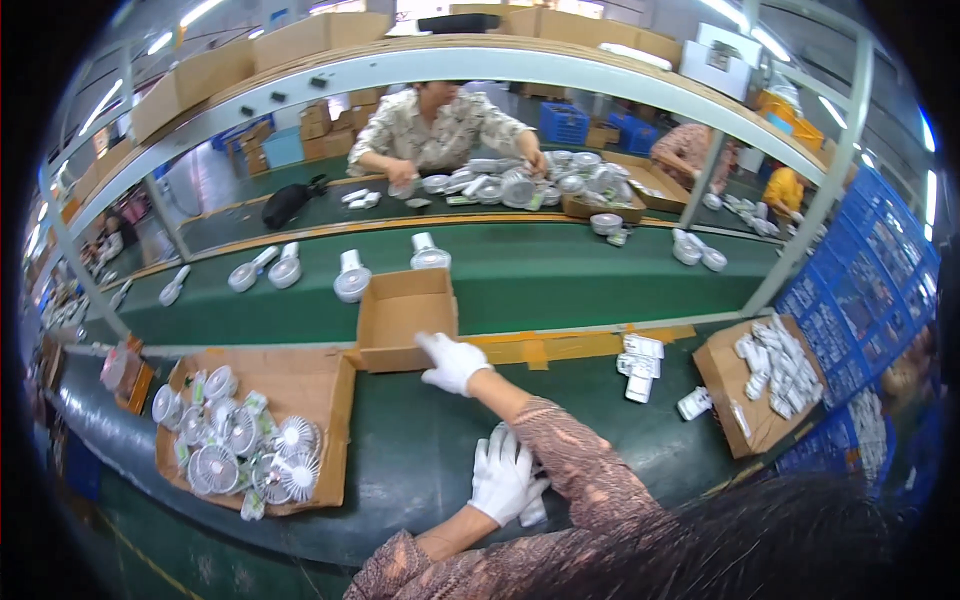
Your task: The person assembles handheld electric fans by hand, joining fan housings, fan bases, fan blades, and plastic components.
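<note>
Head view: your right hand (455, 364) meets the near corner of the box (404, 312), at the belt's (590, 270) near side; your left hand (503, 478) covers a white part (534, 512). I can't tell either grip; best keep the box level.

Blue crates (850, 262) at right, light tubes (201, 12) overhead

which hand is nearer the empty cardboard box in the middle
Right. The right hand is at the near right corner of the empty cardboard box; the left hand is farther off, lower in the picture, over the dark worktable.
</note>
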Available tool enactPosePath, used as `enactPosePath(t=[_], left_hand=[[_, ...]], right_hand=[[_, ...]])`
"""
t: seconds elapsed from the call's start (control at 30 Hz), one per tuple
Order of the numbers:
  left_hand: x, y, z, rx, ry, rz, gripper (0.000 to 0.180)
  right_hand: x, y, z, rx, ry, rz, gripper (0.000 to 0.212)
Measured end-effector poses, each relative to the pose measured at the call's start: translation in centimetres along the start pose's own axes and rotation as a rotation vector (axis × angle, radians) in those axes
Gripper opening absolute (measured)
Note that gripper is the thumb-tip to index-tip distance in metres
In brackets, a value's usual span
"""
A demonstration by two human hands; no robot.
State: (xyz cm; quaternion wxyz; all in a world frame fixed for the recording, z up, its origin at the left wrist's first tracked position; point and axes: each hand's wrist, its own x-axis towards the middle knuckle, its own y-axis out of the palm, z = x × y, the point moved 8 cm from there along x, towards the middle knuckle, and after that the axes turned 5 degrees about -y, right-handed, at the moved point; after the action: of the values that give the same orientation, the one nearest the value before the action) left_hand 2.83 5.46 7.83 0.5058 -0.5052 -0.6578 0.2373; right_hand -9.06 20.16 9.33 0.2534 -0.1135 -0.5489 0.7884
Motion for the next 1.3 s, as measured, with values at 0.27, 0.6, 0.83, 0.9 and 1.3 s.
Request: enactPosePath(t=[0.27,0.6,0.83,0.9,1.3], left_hand=[[-0.1,1.8,0.3,0.02,0.042,0.206,0.065],[0.3,1.4,0.1,-0.082,0.057,0.008,0.051],[-0.5,-1.3,-0.4,0.017,-0.087,0.09,0.066],[-1.1,-1.8,-0.5,-0.062,-0.122,0.076,0.072],[-8.4,11.7,11.7,0.229,-0.286,0.267,0.067]], right_hand=[[-8.7,-4.3,-6.3,-0.044,0.122,-0.451,0.019],[-43.6,-14.6,-9.0,-0.24,0.49,-1.336,0.023],[-66.6,-14.1,-7.9,-0.621,1.092,-1.499,0.016],[-72.5,-17.1,-8.5,-0.862,1.204,-1.427,0.013],[-69.8,-53.7,-11.3,-0.998,0.883,-1.459,0.053]])
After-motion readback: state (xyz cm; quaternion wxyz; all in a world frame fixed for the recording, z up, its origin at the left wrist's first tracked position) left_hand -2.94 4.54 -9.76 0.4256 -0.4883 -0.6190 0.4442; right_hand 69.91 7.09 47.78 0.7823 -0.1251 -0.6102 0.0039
